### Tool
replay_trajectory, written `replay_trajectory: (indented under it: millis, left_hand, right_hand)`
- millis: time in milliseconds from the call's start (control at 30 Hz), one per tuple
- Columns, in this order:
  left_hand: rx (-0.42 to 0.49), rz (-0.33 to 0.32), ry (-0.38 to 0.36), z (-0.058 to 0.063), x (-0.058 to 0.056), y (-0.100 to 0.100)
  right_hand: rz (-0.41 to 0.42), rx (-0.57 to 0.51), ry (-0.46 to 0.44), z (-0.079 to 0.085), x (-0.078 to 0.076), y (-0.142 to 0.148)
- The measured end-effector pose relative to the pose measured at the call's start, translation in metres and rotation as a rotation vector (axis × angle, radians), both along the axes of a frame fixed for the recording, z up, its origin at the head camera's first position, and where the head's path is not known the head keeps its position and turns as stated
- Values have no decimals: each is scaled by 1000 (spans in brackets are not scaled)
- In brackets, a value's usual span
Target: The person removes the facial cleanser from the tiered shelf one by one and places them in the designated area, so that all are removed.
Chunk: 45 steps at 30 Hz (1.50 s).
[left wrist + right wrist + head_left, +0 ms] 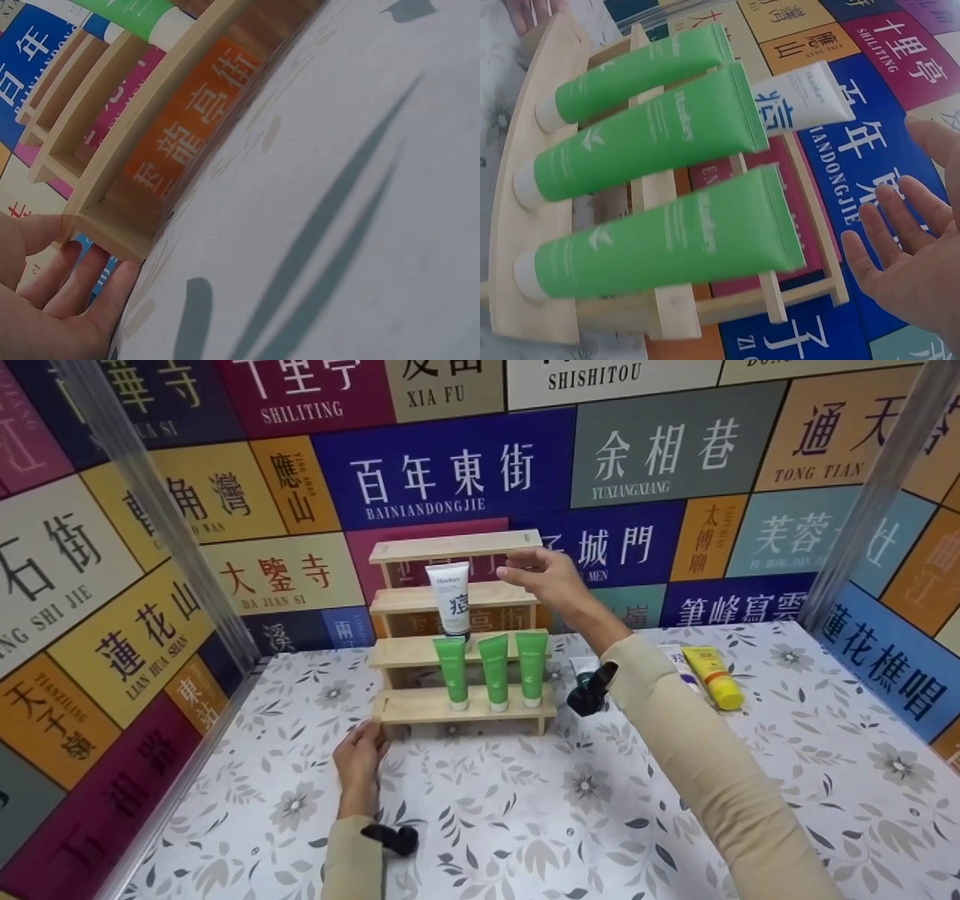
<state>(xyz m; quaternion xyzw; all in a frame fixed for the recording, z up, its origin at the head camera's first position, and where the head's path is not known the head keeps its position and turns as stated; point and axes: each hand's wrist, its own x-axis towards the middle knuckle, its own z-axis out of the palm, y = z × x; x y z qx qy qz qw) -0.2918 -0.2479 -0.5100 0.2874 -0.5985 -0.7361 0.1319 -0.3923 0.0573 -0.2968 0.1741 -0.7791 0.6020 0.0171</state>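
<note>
A stepped wooden display rack [465, 709] stands on the table. Three green tubes with white caps, among them a middle tube [494, 671], lean in a row on its lowest step. Behind them, one level up, a white tube [450, 600] with dark blue lettering stands cap down. My left hand [360, 757] grips the rack's front left corner, thumb [41, 231] at the top edge and fingers [79, 277] against the end. Near the right end of the top step is my right hand [544, 577], holding nothing; its fingers [896, 225] are spread and relaxed in the right wrist view.
To the right of the rack lie a yellow tube [714, 679] and a white tube [679, 666] partly behind the right sleeve. Another white tube with a dark green cap [584, 667] lies nearer the rack. A colourful panelled wall [450, 465] rises behind the floral tabletop [510, 825].
</note>
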Motion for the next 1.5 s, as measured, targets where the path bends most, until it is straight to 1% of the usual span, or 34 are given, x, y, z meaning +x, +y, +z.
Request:
replay_trajectory:
  millis: [133, 300, 433, 567, 800, 933, 1033, 1267, 1500]
  left_hand:
    - [-17, 10, 18, 1, 1, 1]
    - [-33, 9, 38, 1, 2, 3]
    - [-33, 10, 30, 1, 3, 3]
    - [-25, 19, 27, 2, 3, 3]
    - [-12, 19, 9, 2, 3, 3]
    - [-8, 11, 9, 2, 2, 2]
    - [-1, 13, 19, 2, 1, 2]
    - [-31, 39, 29, 0, 1, 4]
    - [-18, 29, 26, 2, 1, 3]
  right_hand:
    - [21, -23, -19, -2, -2, -18]
    - [9, -30, -56, -4, -6, -35]
    - [-13, 19, -97, -5, -11, -42]
    - [-12, 47, -127, -4, -16, -47]
    - [-11, 39, -119, -1, -22, -55]
    - [-26, 66, -117, 0, -23, -61]
    - [-38, 88, -127, -1, -24, -65]
    - [-70, 107, -160, -8, -26, -70]
    - [-92, 127, -117, -10, -25, -76]
